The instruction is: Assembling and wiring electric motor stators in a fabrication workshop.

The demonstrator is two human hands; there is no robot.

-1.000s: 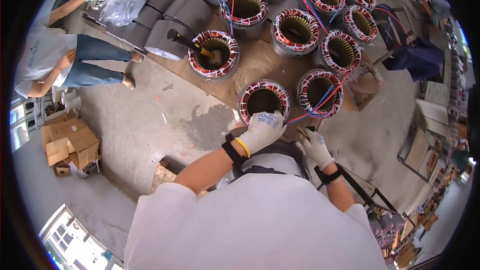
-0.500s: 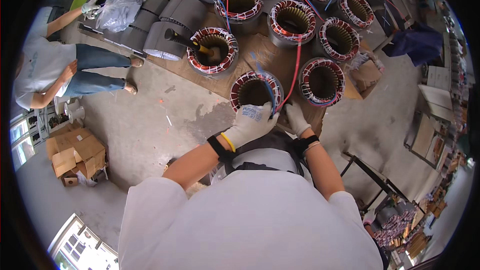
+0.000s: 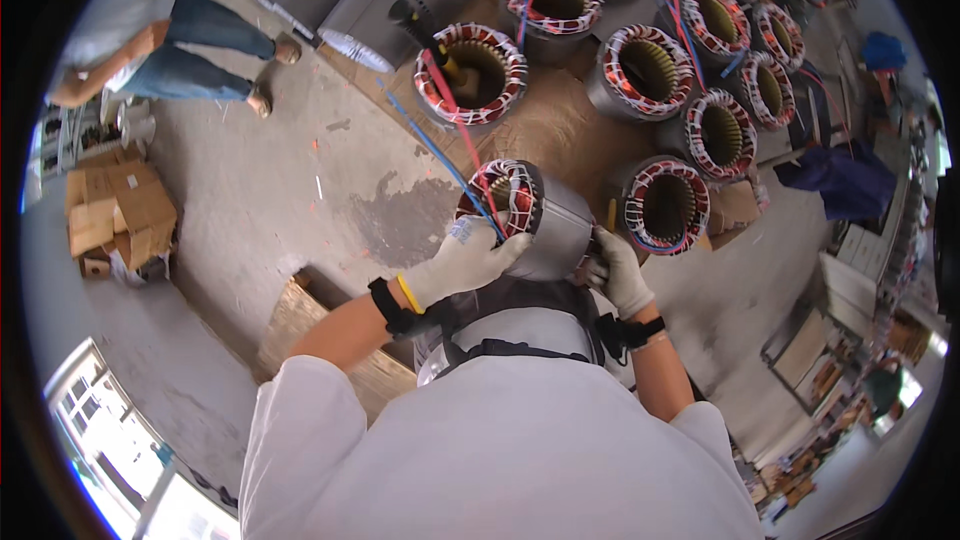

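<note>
Between my gloved hands lies a motor stator (image 3: 562,227), a grey cylinder tipped on its side. Its laced winding end, red with white cord, faces left. My left hand (image 3: 468,258) is closed on the rim of that end, with fingers at the opening. Red and blue lead wires (image 3: 440,150) rise from beside this hand. My right hand (image 3: 618,275) grips the other end of the cylinder, its fingertips partly hidden behind the edge. Another stator (image 3: 470,75), with a black-and-yellow handled tool (image 3: 425,35) standing in its bore, is upright just beyond.
Several more upright stators (image 3: 648,72) stand on cardboard (image 3: 560,115) at the back and right. Bare grey cylinders (image 3: 400,5) lie at the back left. A person (image 3: 205,45) stands at the far left. Cardboard boxes (image 3: 120,210) sit on the left, and a wooden board (image 3: 325,340) near my left arm.
The stator has gone from upright to lying on its side, its winding end turned left. My hands have moved apart to its two ends. The view has shifted.
</note>
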